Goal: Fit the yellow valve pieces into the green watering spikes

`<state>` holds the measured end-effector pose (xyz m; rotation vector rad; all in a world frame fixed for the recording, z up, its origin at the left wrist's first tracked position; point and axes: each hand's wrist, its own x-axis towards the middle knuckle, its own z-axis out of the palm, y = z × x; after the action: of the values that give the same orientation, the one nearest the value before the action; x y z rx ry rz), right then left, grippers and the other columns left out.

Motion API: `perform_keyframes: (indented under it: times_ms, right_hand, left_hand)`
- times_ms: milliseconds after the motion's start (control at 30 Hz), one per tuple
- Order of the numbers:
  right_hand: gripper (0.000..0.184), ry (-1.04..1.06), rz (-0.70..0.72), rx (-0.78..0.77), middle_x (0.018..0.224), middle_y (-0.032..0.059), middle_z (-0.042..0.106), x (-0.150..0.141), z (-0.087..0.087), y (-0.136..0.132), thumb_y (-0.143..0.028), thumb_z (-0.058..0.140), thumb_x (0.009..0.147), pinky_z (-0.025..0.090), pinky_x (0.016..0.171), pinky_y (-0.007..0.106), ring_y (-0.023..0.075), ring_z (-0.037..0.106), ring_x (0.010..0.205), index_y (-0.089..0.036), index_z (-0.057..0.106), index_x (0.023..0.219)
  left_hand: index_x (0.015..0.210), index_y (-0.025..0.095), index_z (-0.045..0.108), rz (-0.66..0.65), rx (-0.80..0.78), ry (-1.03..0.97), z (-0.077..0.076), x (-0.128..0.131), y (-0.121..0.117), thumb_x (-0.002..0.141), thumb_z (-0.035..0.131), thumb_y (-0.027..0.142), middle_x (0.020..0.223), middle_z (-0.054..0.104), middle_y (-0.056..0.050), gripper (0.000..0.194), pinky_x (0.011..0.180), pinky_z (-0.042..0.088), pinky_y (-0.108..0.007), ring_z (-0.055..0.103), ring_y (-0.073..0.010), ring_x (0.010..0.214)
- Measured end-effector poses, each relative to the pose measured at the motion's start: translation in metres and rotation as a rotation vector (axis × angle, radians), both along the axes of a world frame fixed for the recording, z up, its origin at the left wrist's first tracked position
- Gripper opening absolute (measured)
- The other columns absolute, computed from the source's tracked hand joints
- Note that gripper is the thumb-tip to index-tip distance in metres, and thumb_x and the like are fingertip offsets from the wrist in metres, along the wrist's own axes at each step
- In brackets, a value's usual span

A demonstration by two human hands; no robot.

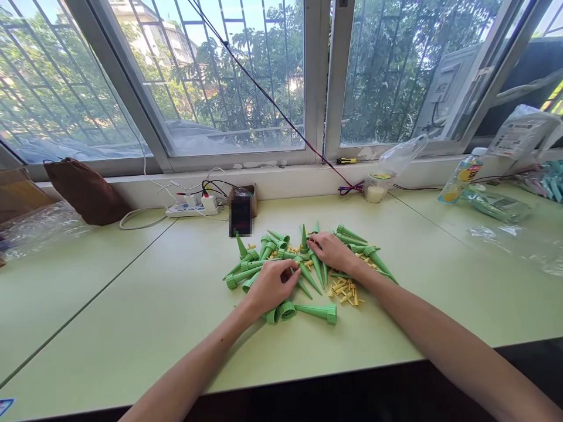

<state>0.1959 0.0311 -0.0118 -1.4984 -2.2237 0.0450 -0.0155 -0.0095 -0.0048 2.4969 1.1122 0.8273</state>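
Hollow green plastic spikes (316, 312), each with a wide ribbed collar, lie heaped on the table. My left hand (273, 285) is over the heap's near left, thumb and forefinger curled into a pinch beside a slanting green spike (310, 278); what is between the tips is too small to make out. Farther back, my right hand (333, 251) has its fingers closed at the collar end of another spike (315, 265), next to a spike standing point up (304, 239). Small yellow plastic fittings (345, 291) are scattered among the spikes and in a pile below my right wrist.
A power strip (189, 208) with plugs and a small box (250, 199) stand along the window sill. At left is a brown bag (88, 190); at right are a plastic cup (376, 189), a bottle (461, 176) and clear packaging (497, 205). The table's edge (352, 368) runs beneath my forearms.
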Motion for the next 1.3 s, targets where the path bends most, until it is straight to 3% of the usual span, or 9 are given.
perform_keyframes:
  times_ms: [200,433,767,1100,1300]
  right_hand:
    - [0.029,0.039,0.06,0.015,0.079,0.0067,0.066,0.003,0.001,0.0,-0.029,0.05,0.101,0.039,0.075,0.027,0.0183,0.06,0.079,-0.016,0.064,0.079]
    - [0.015,0.072,0.176,0.001,0.084,0.0068,0.065,0.01,0.001,-0.002,-0.028,0.067,0.09,0.041,0.078,0.029,0.02,0.058,0.085,-0.015,0.065,0.083]
    - [0.013,0.181,0.157,0.055,0.085,0.005,0.061,0.009,0.009,-0.003,-0.022,0.055,0.097,0.041,0.075,0.028,0.0182,0.054,0.08,-0.018,0.056,0.085]
    - [0.02,0.341,0.157,0.199,0.086,0.0045,0.058,0.004,0.014,-0.009,-0.032,0.045,0.102,0.042,0.076,0.029,0.0174,0.052,0.078,-0.019,0.052,0.089]
    - [0.021,0.282,0.165,0.164,0.084,0.0036,0.058,0.005,0.011,-0.006,-0.031,0.047,0.102,0.041,0.073,0.028,0.017,0.052,0.075,-0.019,0.054,0.088]
  left_hand:
    - [0.078,0.019,0.067,-0.015,0.012,-0.016,0.002,0.0,-0.001,0.089,0.057,0.022,0.06,0.061,0.003,0.015,0.058,0.04,-0.025,0.051,-0.0116,0.054]
    - [0.078,0.018,0.067,0.028,0.027,-0.036,-0.001,0.0,0.002,0.092,0.055,0.025,0.061,0.062,0.002,0.02,0.058,0.04,-0.025,0.053,-0.0116,0.055]
    - [0.076,0.019,0.066,0.057,0.057,-0.085,-0.001,-0.001,0.002,0.092,0.056,0.026,0.06,0.062,0.003,0.02,0.059,0.04,-0.024,0.054,-0.0109,0.055]
    - [0.077,0.018,0.064,0.093,0.097,-0.183,0.0,-0.001,0.003,0.092,0.055,0.023,0.069,0.066,0.001,0.018,0.063,0.044,-0.024,0.057,-0.0117,0.061]
    - [0.08,0.019,0.065,0.11,0.125,-0.201,0.0,-0.002,0.004,0.09,0.056,0.021,0.071,0.066,0.0,0.015,0.064,0.046,-0.025,0.058,-0.0126,0.063]
